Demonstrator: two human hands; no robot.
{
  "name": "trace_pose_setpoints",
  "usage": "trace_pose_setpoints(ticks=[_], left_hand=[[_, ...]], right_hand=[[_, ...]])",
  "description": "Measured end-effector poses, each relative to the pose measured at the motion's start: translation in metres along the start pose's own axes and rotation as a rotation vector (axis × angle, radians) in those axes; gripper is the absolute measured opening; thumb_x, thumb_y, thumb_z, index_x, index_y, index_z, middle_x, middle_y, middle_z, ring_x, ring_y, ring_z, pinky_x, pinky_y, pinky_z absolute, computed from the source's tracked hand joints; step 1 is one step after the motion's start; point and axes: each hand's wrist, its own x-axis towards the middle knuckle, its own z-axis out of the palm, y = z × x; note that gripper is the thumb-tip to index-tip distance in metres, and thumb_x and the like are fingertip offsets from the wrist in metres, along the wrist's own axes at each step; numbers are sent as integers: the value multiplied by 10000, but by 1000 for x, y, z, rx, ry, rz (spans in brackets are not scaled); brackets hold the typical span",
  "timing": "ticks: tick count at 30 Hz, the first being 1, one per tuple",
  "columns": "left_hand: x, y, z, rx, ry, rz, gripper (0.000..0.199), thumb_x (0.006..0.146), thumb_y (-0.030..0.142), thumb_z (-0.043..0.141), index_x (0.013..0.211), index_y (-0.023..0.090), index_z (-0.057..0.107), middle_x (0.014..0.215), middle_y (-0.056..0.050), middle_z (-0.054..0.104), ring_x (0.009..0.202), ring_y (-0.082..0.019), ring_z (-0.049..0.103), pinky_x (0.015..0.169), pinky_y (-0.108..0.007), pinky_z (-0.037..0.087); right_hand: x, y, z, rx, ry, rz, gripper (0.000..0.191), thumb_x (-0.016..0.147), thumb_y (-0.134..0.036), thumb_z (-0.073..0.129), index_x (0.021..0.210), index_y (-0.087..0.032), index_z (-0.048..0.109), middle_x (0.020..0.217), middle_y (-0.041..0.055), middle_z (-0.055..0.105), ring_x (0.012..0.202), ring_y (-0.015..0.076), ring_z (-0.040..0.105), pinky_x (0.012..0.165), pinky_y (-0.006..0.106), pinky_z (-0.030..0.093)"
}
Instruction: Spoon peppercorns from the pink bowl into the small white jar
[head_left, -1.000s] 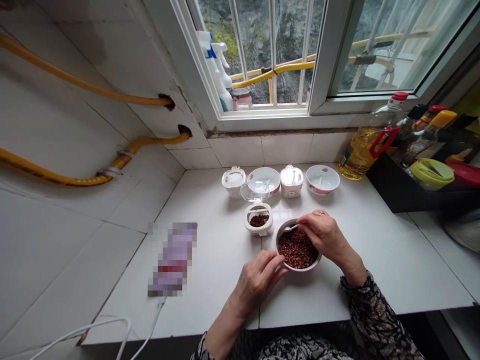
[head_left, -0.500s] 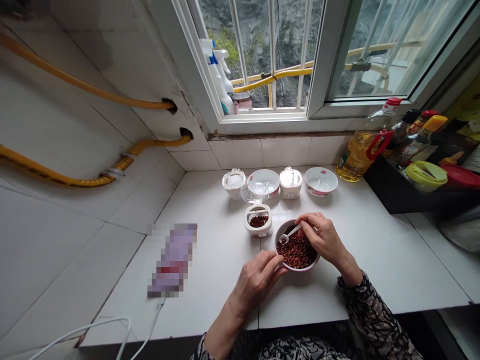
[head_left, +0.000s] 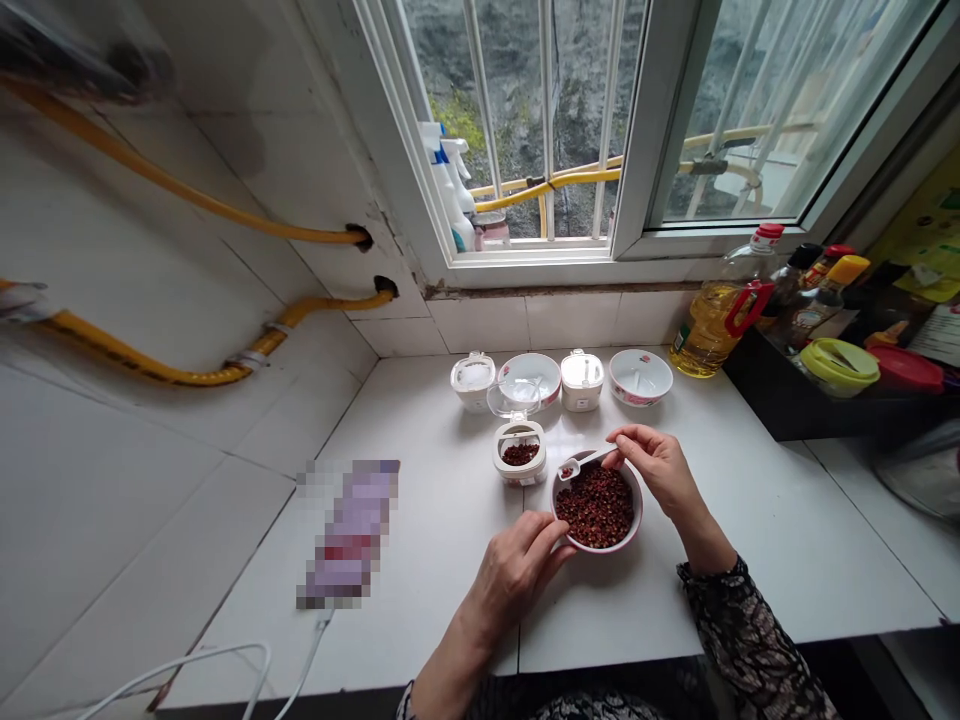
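Observation:
My right hand point(head_left: 654, 468) pinches the handle of a small white spoon point(head_left: 592, 456). The spoon's bowl, with a few reddish bits in it, hangs over the left rim of a bowl. That bowl point(head_left: 637, 520) is full of dark red dried peppercorns point(head_left: 600, 505). With thumb and fingers closed on its near left rim, my left hand point(head_left: 521, 560) grips the bowl on the counter. Just beyond, to the left, stands a white seasoning jar point(head_left: 520, 470), its clear lid point(head_left: 517, 397) raised and similar peppercorns inside.
At the back stand two white jars point(head_left: 473, 385) point(head_left: 582, 385) and two flowered bowls point(head_left: 551, 370) point(head_left: 641, 380). An oil bottle point(head_left: 709, 325) and a black rack point(head_left: 780, 400) of condiments are on the right. A blurred purple object point(head_left: 356, 530) with a white cable point(head_left: 304, 660) lies left.
My right hand has lifted the spoon out of the peppercorns, up to the bowl's left rim. My left hand still grips the bowl. The camera view has shifted slightly.

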Motion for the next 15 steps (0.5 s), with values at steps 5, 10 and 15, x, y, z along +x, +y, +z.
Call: trace_pose_setpoints(ticks=[5,10,15], left_hand=[[2,1,1,5,12,2,164,1019,256,459,1083,147,565,893,-80,649,764,-161,639,632,-241,543],[3,1,1,36,19,6,175,1021,262,451,1082,143,564,879,-80,647,741,-165,633,606,-243,526],[2,0,2,44,26,18,160,1005,243,485,1094,134,561,852,-76,639,710,-166,621,576,-241,510]], right_hand=[[-6,-2,16,13,65,-129,288,808,-461,680,874,-181,658,701,57,749,672,202,718,679,327,580],[-12,6,36,-308,83,-555,120,932,-235,544,975,-213,654,863,55,749,787,196,717,763,355,572],[-8,9,42,-643,-78,-976,314,911,-50,445,1085,-219,644,880,29,761,766,170,678,943,437,487]])
